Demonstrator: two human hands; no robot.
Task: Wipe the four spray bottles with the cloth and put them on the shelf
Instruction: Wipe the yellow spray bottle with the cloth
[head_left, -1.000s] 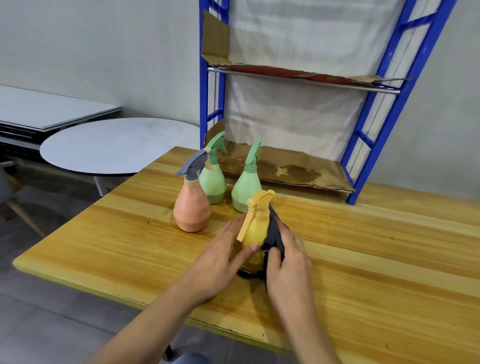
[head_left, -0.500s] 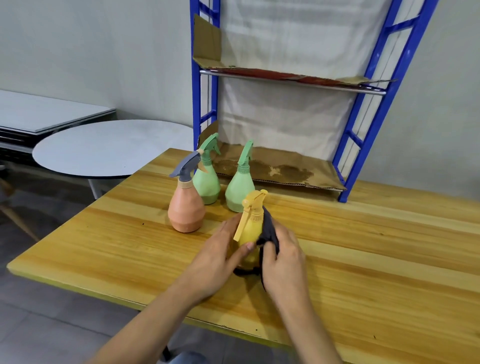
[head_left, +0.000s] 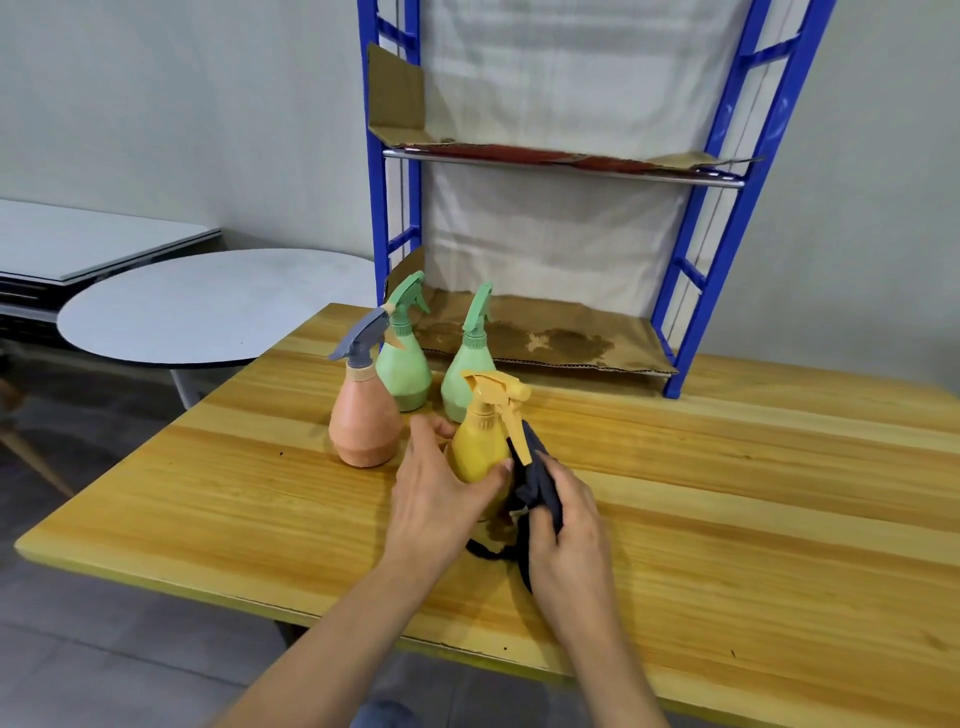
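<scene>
A yellow spray bottle (head_left: 480, 447) stands on the wooden table (head_left: 727, 509), its trigger pointing right. My left hand (head_left: 436, 499) wraps its body from the left. My right hand (head_left: 563, 525) presses a dark cloth (head_left: 537, 480) against the bottle's right side. Behind it stand an orange bottle with a grey sprayer (head_left: 363, 421) and two green bottles (head_left: 402, 361) (head_left: 470, 364). The blue shelf (head_left: 685, 291) stands at the table's back, its lower level lined with stained cardboard (head_left: 561, 343).
A round white table (head_left: 208, 312) stands off to the left, below the wooden table's level. A cardboard-lined upper shelf level (head_left: 566, 158) hangs above the lower one. Grey wall lies behind.
The yellow bottle has turned, so its trigger now points right instead of left. My right hand with the cloth has slid lower along the bottle's right side.
</scene>
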